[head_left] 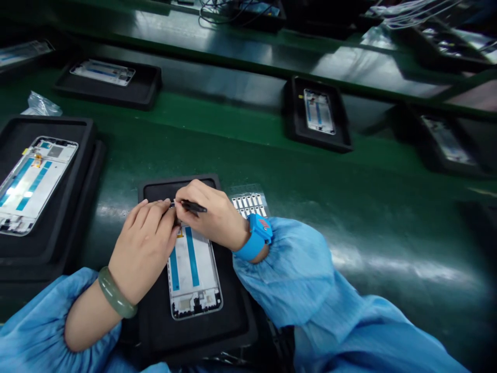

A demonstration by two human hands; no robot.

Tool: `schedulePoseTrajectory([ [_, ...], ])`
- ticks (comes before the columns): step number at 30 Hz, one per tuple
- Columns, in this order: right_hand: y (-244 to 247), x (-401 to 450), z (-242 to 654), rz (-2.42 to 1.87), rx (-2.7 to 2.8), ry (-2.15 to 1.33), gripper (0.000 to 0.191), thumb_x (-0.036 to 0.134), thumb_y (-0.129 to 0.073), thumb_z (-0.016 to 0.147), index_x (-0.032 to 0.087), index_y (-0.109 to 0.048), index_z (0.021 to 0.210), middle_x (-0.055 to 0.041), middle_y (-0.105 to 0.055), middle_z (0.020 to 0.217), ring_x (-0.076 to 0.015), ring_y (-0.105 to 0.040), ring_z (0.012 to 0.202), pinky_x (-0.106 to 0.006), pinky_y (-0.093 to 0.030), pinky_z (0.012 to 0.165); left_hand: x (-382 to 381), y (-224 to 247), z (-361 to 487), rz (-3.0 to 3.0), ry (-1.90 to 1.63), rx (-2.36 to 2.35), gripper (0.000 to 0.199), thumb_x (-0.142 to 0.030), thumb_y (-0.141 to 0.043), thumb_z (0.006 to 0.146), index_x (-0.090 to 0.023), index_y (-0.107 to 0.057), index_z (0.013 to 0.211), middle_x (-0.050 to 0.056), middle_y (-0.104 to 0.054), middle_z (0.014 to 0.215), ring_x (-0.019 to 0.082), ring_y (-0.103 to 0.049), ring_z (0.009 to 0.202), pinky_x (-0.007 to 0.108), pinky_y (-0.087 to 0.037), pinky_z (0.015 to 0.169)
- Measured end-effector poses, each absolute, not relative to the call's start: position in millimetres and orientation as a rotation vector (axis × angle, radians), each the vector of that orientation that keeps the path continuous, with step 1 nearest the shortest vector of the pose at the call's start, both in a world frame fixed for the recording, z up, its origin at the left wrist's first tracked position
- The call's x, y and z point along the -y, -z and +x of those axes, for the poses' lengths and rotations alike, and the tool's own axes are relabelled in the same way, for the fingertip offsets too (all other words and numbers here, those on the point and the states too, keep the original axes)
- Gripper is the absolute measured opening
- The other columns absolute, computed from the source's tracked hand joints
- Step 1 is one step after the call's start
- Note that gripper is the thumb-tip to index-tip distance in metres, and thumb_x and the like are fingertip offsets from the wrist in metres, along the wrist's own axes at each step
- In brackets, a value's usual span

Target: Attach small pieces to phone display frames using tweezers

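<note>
A phone frame (202,259) with blue strips lies in a black foam tray (236,321) in front of me. My left hand (145,235) is closed over its upper left part, fingers bent and pressed together. In my right hand (213,212), a slim black tool (193,206) is pinched between thumb and fingers, pointing left toward my left fingertips. The two hands meet over the frame's top end, hiding that end and whatever the tool touches there. Just beyond my right wrist lies a clear sheet of small white stickers (250,202).
Stacked black trays with another phone frame (39,181) stand at the left, a crumpled plastic bag (42,105) behind them. Farther back on the green bench (373,207) are more trayed frames (103,71) (319,111) (446,139). Cables (415,13) lie at the far right.
</note>
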State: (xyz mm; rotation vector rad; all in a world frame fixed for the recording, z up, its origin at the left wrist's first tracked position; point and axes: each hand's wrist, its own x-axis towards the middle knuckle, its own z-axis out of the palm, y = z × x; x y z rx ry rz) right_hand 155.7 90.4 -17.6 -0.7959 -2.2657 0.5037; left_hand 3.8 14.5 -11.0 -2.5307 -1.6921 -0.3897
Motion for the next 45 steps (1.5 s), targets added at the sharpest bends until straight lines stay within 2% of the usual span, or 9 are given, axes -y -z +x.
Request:
schedulePoseTrajectory([
  [6, 17.2, -97.9, 159.5, -0.915, 1.979, -0.828, 0.002, 0.019, -0.053, 0.083, 0.019, -0.052, 0.084, 0.0007, -0.059, 0.080, -0.0088, -0.058, 0.067, -0.020, -0.048, 0.059, -14.3, 12.5, 3.2, -2.526, 0.379, 1.689, 0.032, -0.024, -0.048, 0.087, -0.012, -0.057, 0.115, 0.015, -0.060, 0.114, 0.028, -0.055, 0.105, 0.050, -0.043, 0.097],
  [11, 20.2, -93.0, 157.4, -0.813, 2.115, -0.555, 0.005, 0.015, -0.052, 0.083, 0.018, -0.054, 0.082, -0.0012, -0.062, 0.079, -0.0115, -0.058, 0.074, -0.023, -0.048, 0.069, -13.2, 13.4, 3.6, -2.514, 0.374, 1.675, 0.032, -0.024, -0.049, 0.087, -0.011, -0.057, 0.115, 0.014, -0.060, 0.113, 0.027, -0.054, 0.105, 0.048, -0.042, 0.098],
  [23, 17.6, -93.2, 154.8, -0.818, 2.348, -0.392, 0.010, 0.016, -0.045, 0.087, 0.017, -0.054, 0.086, -0.0033, -0.059, 0.080, -0.0121, -0.056, 0.069, -0.023, -0.048, 0.064, -13.6, 11.8, 4.3, -2.512, 0.346, 1.678, 0.031, -0.024, -0.048, 0.087, -0.011, -0.057, 0.114, 0.013, -0.059, 0.113, 0.027, -0.053, 0.106, 0.046, -0.039, 0.100],
  [27, 20.4, -95.8, 155.3, -0.812, 2.271, -0.424, 0.007, 0.016, -0.047, 0.086, 0.017, -0.054, 0.083, -0.0026, -0.059, 0.078, -0.0120, -0.056, 0.070, -0.023, -0.048, 0.065, -14.6, 14.9, 2.9, -2.511, 0.360, 1.662, 0.032, -0.024, -0.048, 0.088, -0.011, -0.057, 0.116, 0.013, -0.059, 0.114, 0.027, -0.053, 0.104, 0.046, -0.041, 0.098],
  [34, 20.7, -99.5, 160.6, -0.862, 2.019, -0.776, 0.002, 0.018, -0.054, 0.084, 0.017, -0.054, 0.082, -0.0004, -0.061, 0.081, -0.0098, -0.060, 0.073, -0.020, -0.049, 0.066, -15.4, 16.6, 1.8, -2.514, 0.347, 1.656, 0.035, -0.025, -0.048, 0.088, -0.012, -0.056, 0.120, 0.012, -0.058, 0.116, 0.027, -0.052, 0.105, 0.046, -0.040, 0.099],
  [42, 22.1, -95.5, 154.9, -0.861, 2.087, -0.638, 0.004, 0.019, -0.052, 0.084, 0.018, -0.053, 0.081, -0.0013, -0.061, 0.082, -0.0114, -0.059, 0.077, -0.023, -0.048, 0.071, -15.1, 14.7, 2.4, -2.512, 0.335, 1.659, 0.032, -0.025, -0.047, 0.089, -0.010, -0.057, 0.116, 0.013, -0.058, 0.114, 0.028, -0.051, 0.104, 0.047, -0.040, 0.097],
  [45, 22.6, -97.8, 159.6, -0.918, 1.935, -0.727, 0.002, 0.019, -0.050, 0.086, 0.019, -0.051, 0.085, 0.0003, -0.059, 0.079, -0.0101, -0.059, 0.070, -0.022, -0.048, 0.065, -15.4, 13.2, 1.8, -2.526, 0.340, 1.659, 0.033, -0.025, -0.047, 0.089, -0.011, -0.056, 0.117, 0.012, -0.058, 0.116, 0.027, -0.051, 0.105, 0.047, -0.041, 0.097],
])
